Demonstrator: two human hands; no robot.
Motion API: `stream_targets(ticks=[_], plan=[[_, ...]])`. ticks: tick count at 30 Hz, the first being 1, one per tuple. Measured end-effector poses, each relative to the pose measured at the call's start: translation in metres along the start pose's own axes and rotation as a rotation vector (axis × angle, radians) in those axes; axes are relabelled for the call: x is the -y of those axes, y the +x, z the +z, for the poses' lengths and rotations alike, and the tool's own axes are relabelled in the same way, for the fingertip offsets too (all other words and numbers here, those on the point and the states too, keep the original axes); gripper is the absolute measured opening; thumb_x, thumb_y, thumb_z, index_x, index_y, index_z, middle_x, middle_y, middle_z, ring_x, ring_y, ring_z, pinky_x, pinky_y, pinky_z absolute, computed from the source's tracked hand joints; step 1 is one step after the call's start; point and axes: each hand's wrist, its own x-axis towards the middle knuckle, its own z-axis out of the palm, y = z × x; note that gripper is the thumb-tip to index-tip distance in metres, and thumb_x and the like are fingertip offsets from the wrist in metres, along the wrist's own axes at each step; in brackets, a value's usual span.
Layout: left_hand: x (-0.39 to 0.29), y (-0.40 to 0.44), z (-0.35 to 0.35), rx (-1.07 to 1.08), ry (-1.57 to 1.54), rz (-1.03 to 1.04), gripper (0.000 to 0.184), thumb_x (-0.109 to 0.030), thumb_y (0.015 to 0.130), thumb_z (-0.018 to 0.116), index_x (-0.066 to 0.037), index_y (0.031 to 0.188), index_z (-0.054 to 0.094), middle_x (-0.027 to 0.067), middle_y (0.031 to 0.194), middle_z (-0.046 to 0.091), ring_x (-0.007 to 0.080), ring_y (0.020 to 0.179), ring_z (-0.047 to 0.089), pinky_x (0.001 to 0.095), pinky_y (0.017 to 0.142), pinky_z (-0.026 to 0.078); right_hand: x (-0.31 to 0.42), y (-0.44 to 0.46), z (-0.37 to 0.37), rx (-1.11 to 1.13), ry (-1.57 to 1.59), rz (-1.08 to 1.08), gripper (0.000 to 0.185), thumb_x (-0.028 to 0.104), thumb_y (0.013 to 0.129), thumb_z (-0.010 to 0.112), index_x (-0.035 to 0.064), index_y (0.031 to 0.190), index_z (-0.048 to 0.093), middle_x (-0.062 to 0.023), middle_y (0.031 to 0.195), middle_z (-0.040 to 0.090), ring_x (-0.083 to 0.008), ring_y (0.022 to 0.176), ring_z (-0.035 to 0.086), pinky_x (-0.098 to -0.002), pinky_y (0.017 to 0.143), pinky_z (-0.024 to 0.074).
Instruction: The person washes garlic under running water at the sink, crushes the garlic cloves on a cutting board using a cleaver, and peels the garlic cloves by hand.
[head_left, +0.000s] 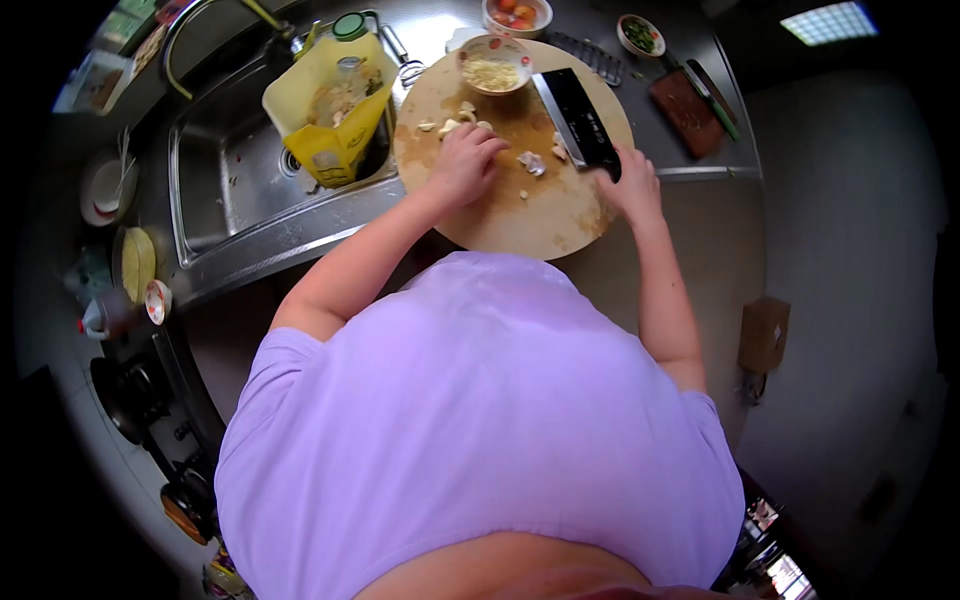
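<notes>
A round wooden chopping board [570, 220] lies across the sink's edge and the counter. My right hand [632, 185] is closed around the handle of a cleaver [575, 118], whose dark, wide blade rests flat on the board. Over the board's left half, my left hand [468, 163] has its fingers curled down beside whole garlic cloves [450, 128]; whatever is under the fingertips is hidden. Between the hands lies a crushed piece of garlic [532, 162], with more bits near the blade. At the board's far edge stands a bowl of chopped garlic [492, 74].
Left of the board, a yellow container [335, 150] with food scraps stands in the steel sink [215, 200] under a curved tap [170, 60]. Behind are a bowl of red fruit [517, 14] and a bowl of chopped greens [641, 36]. A green-handled knife [712, 100] lies on a brown block [685, 112] at right.
</notes>
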Motion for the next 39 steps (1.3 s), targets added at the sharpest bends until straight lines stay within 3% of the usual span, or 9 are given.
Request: stream_targets(ticks=[7, 16, 19, 24, 28, 31, 33, 36, 39], plan=[[-0.038, 0.054, 0.056, 0.092, 0.032, 0.08, 0.025, -0.025, 0.073, 0.068, -0.012, 0.093, 0.063, 0.0055, 0.09, 0.058, 0.0262, 0.092, 0.051, 0.0385, 0.079, 0.042, -0.036, 0.01, 0.009, -0.114, 0.209, -0.026, 0.043, 0.013, 0.069, 0.058, 0.0079, 0.112, 0.056, -0.0161, 0.101, 0.059, -0.0352, 0.096, 0.055, -0.0421, 0.086, 0.0454], [-0.038, 0.069, 0.076, 0.148, 0.137, -0.224, 0.022, -0.028, 0.077, 0.064, -0.013, 0.093, 0.065, 0.0078, 0.091, 0.059, 0.0286, 0.089, 0.052, 0.04, 0.079, 0.043, -0.054, 0.047, 0.02, -0.093, 0.123, -0.102, 0.037, 0.008, 0.072, 0.056, 0.0098, 0.109, 0.059, -0.0114, 0.1, 0.06, -0.0304, 0.099, 0.054, -0.0398, 0.085, 0.0455], [-0.039, 0.069, 0.074, 0.167, 0.13, -0.267, 0.019, -0.026, 0.075, 0.064, -0.015, 0.09, 0.065, 0.0082, 0.091, 0.059, 0.0295, 0.088, 0.052, 0.0404, 0.078, 0.043, -0.04, 0.04, 0.027, -0.329, 0.048, -0.254, 0.033, 0.01, 0.074, 0.056, 0.0098, 0.107, 0.061, -0.0121, 0.1, 0.06, -0.0299, 0.099, 0.055, -0.0391, 0.085, 0.0454], [-0.036, 0.062, 0.074, 0.151, -0.166, -0.234, 0.016, -0.014, 0.071, 0.063, -0.009, 0.086, 0.062, 0.0097, 0.08, 0.062, 0.0305, 0.083, 0.054, 0.0407, 0.076, 0.044, 0.004, 0.029, 0.048, 0.004, 0.531, -0.15, 0.023, 0.013, 0.081, 0.055, 0.0043, 0.101, 0.063, -0.0146, 0.093, 0.062, -0.0331, 0.088, 0.058, -0.0401, 0.078, 0.0477], [-0.036, 0.056, 0.077, 0.094, -0.172, -0.24, 0.019, -0.012, 0.071, 0.066, -0.005, 0.089, 0.063, 0.0123, 0.079, 0.062, 0.0301, 0.076, 0.058, 0.0389, 0.071, 0.047, 0.011, 0.027, 0.046, 0.046, 0.605, -0.224, 0.019, 0.014, 0.081, 0.059, 0.0013, 0.093, 0.065, -0.0144, 0.085, 0.065, -0.0311, 0.075, 0.062, -0.0381, 0.071, 0.0496], [-0.039, 0.051, 0.074, 0.121, -0.334, -0.355, 0.02, -0.017, 0.075, 0.065, -0.006, 0.092, 0.066, 0.0127, 0.08, 0.063, 0.0305, 0.078, 0.059, 0.0389, 0.073, 0.048, 0.017, 0.023, 0.037, 0.086, 0.813, -0.129, 0.014, 0.012, 0.081, 0.062, 0.0003, 0.087, 0.066, -0.0113, 0.077, 0.067, -0.0205, 0.067, 0.064, -0.032, 0.064, 0.0501], [-0.044, 0.048, 0.064, 0.127, -0.441, -0.435, 0.018, -0.014, 0.08, 0.068, -0.003, 0.094, 0.066, 0.009, 0.081, 0.064, 0.015, 0.067, 0.062, 0.0268, 0.06, 0.049, 0.016, 0.024, 0.036, 0.211, 1.042, -0.012, 0.012, 0.009, 0.083, 0.061, -0.0008, 0.089, 0.066, -0.007, 0.075, 0.067, -0.0098, 0.066, 0.062, -0.0249, 0.061, 0.049], [-0.047, 0.045, 0.054, 0.047, -0.554, -0.464, 0.017, -0.015, 0.078, 0.068, -0.004, 0.091, 0.067, 0.0124, 0.08, 0.063, 0.0228, 0.069, 0.062, 0.0316, 0.063, 0.049, 0.02, 0.022, 0.032, 0.269, 1.241, -0.005, 0.012, 0.008, 0.086, 0.059, -0.0019, 0.089, 0.065, -0.0044, 0.073, 0.065, -0.0064, 0.066, 0.06, -0.0221, 0.06, 0.0483], [-0.044, 0.042, 0.05, 0.033, -0.594, -0.472, 0.015, -0.014, 0.078, 0.069, -0.004, 0.089, 0.067, 0.0109, 0.079, 0.063, 0.0175, 0.068, 0.062, 0.0286, 0.061, 0.049, 0.026, 0.02, 0.03, 0.295, 1.182, -0.058, 0.011, 0.007, 0.089, 0.055, -0.0019, 0.091, 0.063, -0.004, 0.082, 0.065, -0.0074, 0.07, 0.061, -0.0203, 0.066, 0.0509]])
